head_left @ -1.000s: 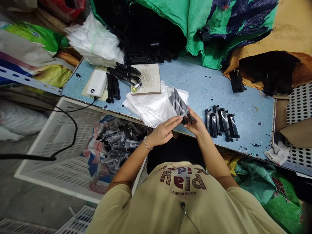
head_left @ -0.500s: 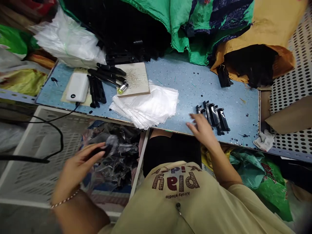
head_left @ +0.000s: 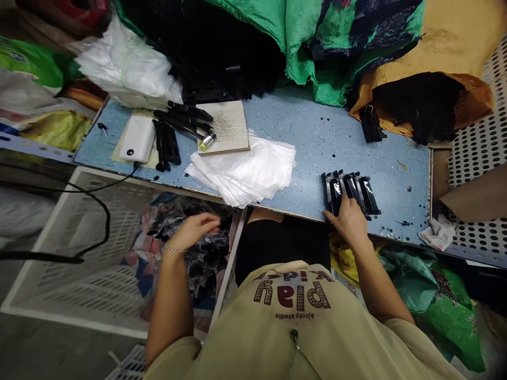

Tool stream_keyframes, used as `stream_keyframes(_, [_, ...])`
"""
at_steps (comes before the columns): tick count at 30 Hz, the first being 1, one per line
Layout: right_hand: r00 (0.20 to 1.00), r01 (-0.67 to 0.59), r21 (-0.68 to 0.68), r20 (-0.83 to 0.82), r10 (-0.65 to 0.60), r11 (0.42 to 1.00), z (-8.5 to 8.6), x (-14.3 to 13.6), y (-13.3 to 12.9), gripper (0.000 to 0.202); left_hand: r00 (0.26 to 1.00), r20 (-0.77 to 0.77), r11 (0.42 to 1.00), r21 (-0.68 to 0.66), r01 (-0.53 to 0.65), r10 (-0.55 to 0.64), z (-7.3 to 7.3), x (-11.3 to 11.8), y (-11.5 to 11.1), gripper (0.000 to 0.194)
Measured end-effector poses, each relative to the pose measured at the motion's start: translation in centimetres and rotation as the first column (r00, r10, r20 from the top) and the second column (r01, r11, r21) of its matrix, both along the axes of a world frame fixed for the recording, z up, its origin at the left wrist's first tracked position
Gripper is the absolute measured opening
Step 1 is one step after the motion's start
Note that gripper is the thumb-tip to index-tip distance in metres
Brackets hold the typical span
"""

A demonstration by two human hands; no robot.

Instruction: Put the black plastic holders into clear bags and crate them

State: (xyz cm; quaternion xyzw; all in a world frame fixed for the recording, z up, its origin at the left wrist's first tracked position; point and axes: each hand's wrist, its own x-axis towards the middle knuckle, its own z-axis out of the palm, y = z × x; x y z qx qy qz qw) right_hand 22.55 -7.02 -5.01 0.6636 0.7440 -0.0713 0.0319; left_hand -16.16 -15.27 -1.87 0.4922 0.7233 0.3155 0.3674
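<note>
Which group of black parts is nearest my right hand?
The row right of the fanned white bags: your right hand is at it, while the other black parts lie farther away.

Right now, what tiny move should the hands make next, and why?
Maybe the right hand should pinch and lift one of the black parts: its fingers are at that row, while the left hand looks empty above the white basket.

From here I see long black plastic bars (head_left: 352, 187), smooth and shiny. The flat white plastic bags (head_left: 267, 166) look thin and glossy; the square cream board (head_left: 227, 126) looks gritty.
</note>
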Motion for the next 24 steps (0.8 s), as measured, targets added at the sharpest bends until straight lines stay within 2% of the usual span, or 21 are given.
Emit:
stream_keyframes(2, [1.0, -0.007, -0.03, 0.025, 0.008, 1.0, 0.2, -0.5, 0.3, 0.075, 0.995, 0.037, 0.995, 0.054, 0.086, -0.088, -1.5, 1.6, 2.8, 0.032])
stream_keyframes(3, [1.0, -0.019, -0.037, 0.023, 0.02, 0.999, 0.3, -0.7, 0.5, 0.075, 0.985, 0.044, 0.98, 0.116, 0.163, -0.169, -2.3, 2.8, 4.6, 0.032])
stream_keyframes(4, [0.999, -0.03, -0.041, 0.011, 0.031, 0.999, 0.4, -0.8, 0.8, 0.076, 0.979, -0.017, 0.959, 0.199, 0.204, -0.205, -3.1, 4.1, 6.7, 0.027])
stream_keyframes(5, [0.999, -0.033, -0.044, -0.01, 0.033, 0.998, 0.4, -0.8, 1.1, 0.077, 0.978, -0.117, 0.946, 0.255, 0.2, -0.175, -3.9, 5.4, 8.7, 0.022])
stream_keyframes(8, [0.989, 0.042, -0.08, -0.141, -0.053, 0.996, 0.4, 0.1, 2.0, 0.071, 0.936, -0.286, 0.945, 0.194, 0.265, -0.203, -5.6, 7.8, 13.5, 0.017])
stream_keyframes(10, [0.917, 0.121, -0.165, -0.358, -0.174, 0.979, 0.3, 0.6, 2.7, 0.069, 0.941, -0.229, 0.953, 0.12, 0.28, -0.248, -6.0, 7.8, 14.9, 0.021])
stream_keyframes(11, [0.826, 0.146, -0.221, -0.51, -0.242, 0.964, 0.2, 0.5, 3.0, 0.069, 0.956, -0.159, 0.958, 0.111, 0.266, -0.247, -6.0, 7.4, 15.1, 0.022])
stream_keyframes(12, [0.685, 0.149, -0.284, -0.662, -0.306, 0.947, 0.2, 0.2, 3.3, 0.069, 0.97, -0.074, 0.964, 0.114, 0.239, -0.232, -5.9, 6.9, 15.1, 0.02])
stream_keyframes(14, [0.31, 0.085, -0.401, -0.86, -0.407, 0.912, 0.4, -1.5, 3.8, 0.063, 0.98, 0.1, 0.98, 0.119, 0.159, -0.171, -5.6, 6.0, 14.9, 0.014])
stream_keyframes(16, [-0.029, -0.027, -0.481, -0.876, -0.481, 0.877, 0.7, -4.1, 4.5, 0.052, 0.971, 0.209, 0.99, 0.106, 0.093, -0.114, -5.3, 5.7, 14.5, 0.012])
stream_keyframes(18, [-0.262, -0.135, -0.528, -0.797, -0.544, 0.838, 1.2, -7.2, 5.5, 0.044, 0.968, 0.232, 0.991, 0.11, 0.075, -0.099, -5.1, 5.9, 14.4, 0.015])
stream_keyframes(20, [-0.411, -0.213, -0.557, -0.694, -0.591, 0.803, 1.4, -10.1, 6.8, 0.039, 0.973, 0.206, 0.987, 0.138, 0.08, -0.108, -5.1, 6.4, 14.4, 0.015])
stream_keyframes(21, [-0.453, -0.245, -0.569, -0.649, -0.611, 0.785, 1.4, -11.5, 7.5, 0.037, 0.976, 0.188, 0.985, 0.15, 0.084, -0.111, -5.1, 6.5, 14.5, 0.015])
stream_keyframes(24, [-0.468, -0.256, -0.618, -0.593, -0.655, 0.743, 0.6, -14.4, 9.3, 0.03, 0.983, 0.145, 0.983, 0.16, 0.084, -0.108, -5.2, 6.5, 14.7, 0.013])
